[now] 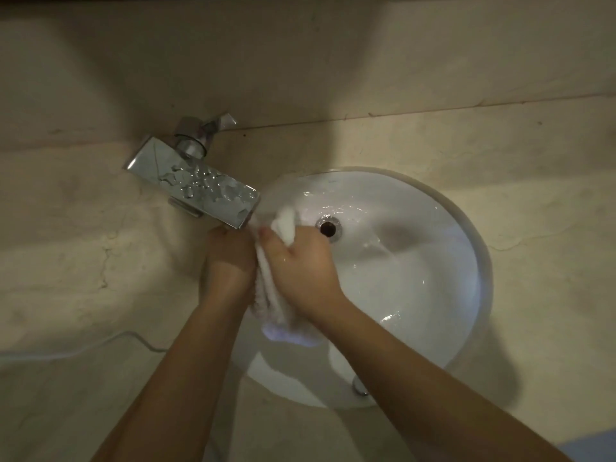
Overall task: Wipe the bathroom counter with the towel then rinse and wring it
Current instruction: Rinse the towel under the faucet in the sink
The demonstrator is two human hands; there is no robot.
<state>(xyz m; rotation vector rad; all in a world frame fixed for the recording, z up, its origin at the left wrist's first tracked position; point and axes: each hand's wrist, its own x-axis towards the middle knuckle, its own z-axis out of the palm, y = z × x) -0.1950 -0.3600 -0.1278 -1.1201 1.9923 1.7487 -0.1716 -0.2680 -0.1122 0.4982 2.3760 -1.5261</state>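
Head view, looking straight down. Found the towel bunched into a thick roll and squeezed between two hands, over the 9 o'clock edge of the sink.

Gripped from the 9 o'clock side by the left hand, fingers curled round the cloth and mostly hidden behind it. Gripped from the 3 o'clock side by the right hand, thumb laid across the top and fingers wrapped round. Neither hand open, nothing else held.

Held above the basin and not above the table, most probably to let the drips fall toward the drain and not wet the stone. Held also close under the mouth of the faucet, at 11 o'clock from the hands, likely for rinsing. Could not confirm a falling stream, though noticed wet shine and ripples in the bowl.

Showed one white end at 12 o'clock, just above the right thumb, and a loose tail at 6 o'clock below both wrists, hanging into the sink. Judged as the rinse or wring step, with opposite grips well suited for twisting.
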